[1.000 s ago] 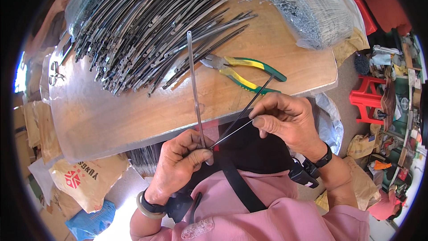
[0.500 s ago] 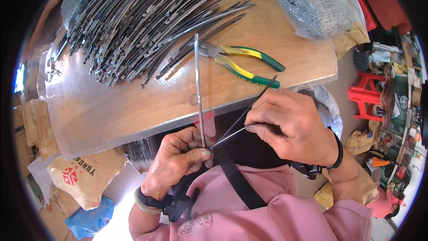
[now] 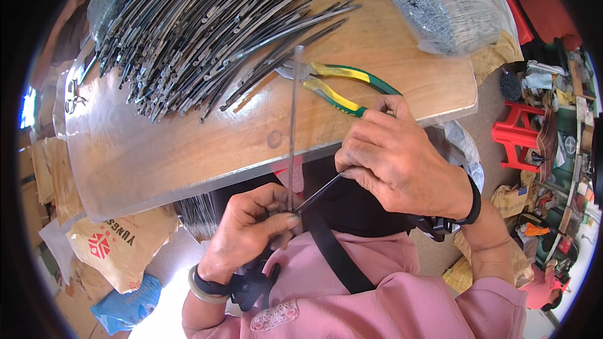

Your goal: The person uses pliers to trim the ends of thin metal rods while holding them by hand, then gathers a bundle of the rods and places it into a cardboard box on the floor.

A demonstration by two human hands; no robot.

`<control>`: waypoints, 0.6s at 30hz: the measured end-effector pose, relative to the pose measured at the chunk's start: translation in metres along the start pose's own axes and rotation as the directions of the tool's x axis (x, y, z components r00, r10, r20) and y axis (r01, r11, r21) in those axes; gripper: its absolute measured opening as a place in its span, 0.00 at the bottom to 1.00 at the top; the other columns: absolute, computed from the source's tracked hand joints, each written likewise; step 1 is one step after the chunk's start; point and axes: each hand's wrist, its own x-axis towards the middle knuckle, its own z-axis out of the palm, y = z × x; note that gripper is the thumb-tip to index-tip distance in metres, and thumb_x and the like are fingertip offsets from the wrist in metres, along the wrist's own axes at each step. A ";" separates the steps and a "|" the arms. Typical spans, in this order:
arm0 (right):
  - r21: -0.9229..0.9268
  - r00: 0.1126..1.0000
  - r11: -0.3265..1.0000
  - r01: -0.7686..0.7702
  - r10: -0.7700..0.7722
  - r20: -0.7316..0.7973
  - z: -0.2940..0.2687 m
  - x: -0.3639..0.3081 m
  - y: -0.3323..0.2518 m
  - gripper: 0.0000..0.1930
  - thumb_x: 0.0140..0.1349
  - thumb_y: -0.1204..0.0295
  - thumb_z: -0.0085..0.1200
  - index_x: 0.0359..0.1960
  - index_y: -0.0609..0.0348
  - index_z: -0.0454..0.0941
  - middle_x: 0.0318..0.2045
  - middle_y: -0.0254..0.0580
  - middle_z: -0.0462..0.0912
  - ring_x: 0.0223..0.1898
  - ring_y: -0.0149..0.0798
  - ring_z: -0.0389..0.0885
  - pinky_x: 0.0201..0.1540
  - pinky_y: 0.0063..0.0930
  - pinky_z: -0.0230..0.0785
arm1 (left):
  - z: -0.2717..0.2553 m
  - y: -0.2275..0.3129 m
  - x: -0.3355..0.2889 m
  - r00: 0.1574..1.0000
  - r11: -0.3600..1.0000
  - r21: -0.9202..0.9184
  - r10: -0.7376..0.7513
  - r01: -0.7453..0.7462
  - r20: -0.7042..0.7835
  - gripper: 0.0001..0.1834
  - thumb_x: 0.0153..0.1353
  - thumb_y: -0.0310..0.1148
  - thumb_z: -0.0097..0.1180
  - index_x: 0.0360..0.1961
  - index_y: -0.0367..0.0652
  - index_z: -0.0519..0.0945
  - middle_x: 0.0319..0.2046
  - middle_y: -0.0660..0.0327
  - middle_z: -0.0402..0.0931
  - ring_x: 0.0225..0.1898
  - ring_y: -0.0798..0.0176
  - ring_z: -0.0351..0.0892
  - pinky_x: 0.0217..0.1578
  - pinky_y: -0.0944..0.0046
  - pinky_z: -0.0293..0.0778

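Note:
My left hand [image 3: 257, 223] is closed, thumb against bent fingers, around the lower end of a flat metal strip [image 3: 294, 119]. That long, narrow strip rises upright over the table edge and is blurred. From the same pinch, a thin dark strip [image 3: 317, 194] with a bright edge slants up to my right hand [image 3: 392, 160]. There the thumb and fingers are pinched on its other end. Whether a separate wire lies along it I cannot tell. Cutting pliers [image 3: 342, 75] with green and yellow handles lie on the table just beyond my right hand, jaws pointing left.
A large heap of black and silver strips [image 3: 195, 44] covers the table's [image 3: 144, 169] far left. Clear plastic bags of thin wires [image 3: 440, 9] lie at the far right. A red stool [image 3: 518, 132] stands right; a paper sack [image 3: 122, 248] sits at lower left.
The upright strip's top has swung right. My right hand has shifted slightly left, and the dark strip's end that stuck out above it no longer shows. My left hand has hardly moved.

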 end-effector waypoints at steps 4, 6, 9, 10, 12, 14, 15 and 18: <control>0.051 0.998 0.999 -0.017 0.020 -0.066 0.000 0.007 -0.008 0.09 0.47 0.76 0.65 0.29 0.53 0.77 0.27 0.30 0.73 0.33 0.38 0.72 0.49 0.40 0.57 | -0.017 0.015 0.007 0.980 0.975 0.097 0.193 -0.198 0.050 0.21 0.58 0.14 0.53 0.55 0.30 0.76 0.39 0.54 0.80 0.39 0.64 0.81 0.43 0.67 0.77; 0.052 0.998 0.999 0.009 -0.006 -0.056 0.002 0.009 -0.010 0.10 0.46 0.75 0.65 0.29 0.53 0.76 0.27 0.30 0.73 0.33 0.38 0.72 0.49 0.40 0.57 | -0.017 0.023 0.014 0.980 0.974 0.120 0.183 -0.192 0.079 0.19 0.58 0.16 0.55 0.52 0.30 0.78 0.38 0.55 0.80 0.38 0.64 0.81 0.43 0.68 0.77; 0.046 0.998 0.997 0.055 -0.054 -0.024 0.008 0.015 -0.013 0.12 0.45 0.73 0.66 0.32 0.53 0.77 0.31 0.33 0.74 0.36 0.40 0.73 0.50 0.42 0.58 | -0.002 0.039 0.018 0.987 0.999 -0.002 -0.052 0.053 0.150 0.12 0.61 0.20 0.56 0.46 0.30 0.80 0.31 0.58 0.80 0.31 0.68 0.81 0.35 0.71 0.76; 0.044 0.997 0.996 0.071 -0.071 -0.009 0.009 0.016 -0.013 0.13 0.45 0.72 0.66 0.33 0.53 0.77 0.33 0.35 0.75 0.37 0.41 0.73 0.51 0.43 0.58 | 0.000 0.035 0.018 0.988 0.993 -0.031 -0.106 0.110 0.113 0.10 0.62 0.21 0.56 0.44 0.30 0.80 0.28 0.59 0.80 0.27 0.70 0.79 0.30 0.71 0.74; -0.032 0.988 0.997 0.068 -0.072 -0.140 0.006 0.020 -0.007 0.16 0.44 0.70 0.68 0.36 0.54 0.77 0.39 0.40 0.75 0.42 0.45 0.74 0.53 0.44 0.59 | 0.003 0.026 0.020 0.988 0.981 -0.110 -0.157 0.157 0.010 0.06 0.62 0.25 0.57 0.38 0.33 0.79 0.20 0.60 0.75 0.16 0.68 0.71 0.18 0.69 0.66; -0.096 0.973 0.994 -0.061 0.038 -0.227 -0.007 0.023 0.002 0.24 0.43 0.66 0.69 0.43 0.55 0.76 0.50 0.48 0.73 0.50 0.53 0.72 0.56 0.47 0.60 | 0.003 0.006 0.017 0.997 0.881 -0.468 -0.083 0.070 -0.007 0.06 0.62 0.27 0.58 0.36 0.33 0.78 0.18 0.58 0.72 0.15 0.66 0.69 0.16 0.68 0.64; -0.102 0.958 0.984 -0.143 0.112 -0.265 -0.013 0.023 0.014 0.26 0.42 0.65 0.70 0.44 0.57 0.75 0.51 0.50 0.73 0.50 0.54 0.72 0.54 0.47 0.63 | 0.002 0.001 0.013 0.998 0.779 -0.627 -0.053 0.015 -0.041 0.07 0.62 0.28 0.58 0.36 0.33 0.78 0.18 0.57 0.71 0.15 0.65 0.68 0.16 0.68 0.63; -0.272 0.962 0.938 -0.215 0.155 -0.225 0.006 0.017 0.031 0.26 0.42 0.65 0.70 0.43 0.60 0.74 0.50 0.52 0.73 0.48 0.54 0.73 0.51 0.45 0.66 | 0.005 0.002 0.015 0.998 0.764 -0.645 -0.045 0.000 -0.052 0.08 0.62 0.29 0.58 0.35 0.33 0.77 0.15 0.58 0.66 0.12 0.67 0.60 0.14 0.69 0.55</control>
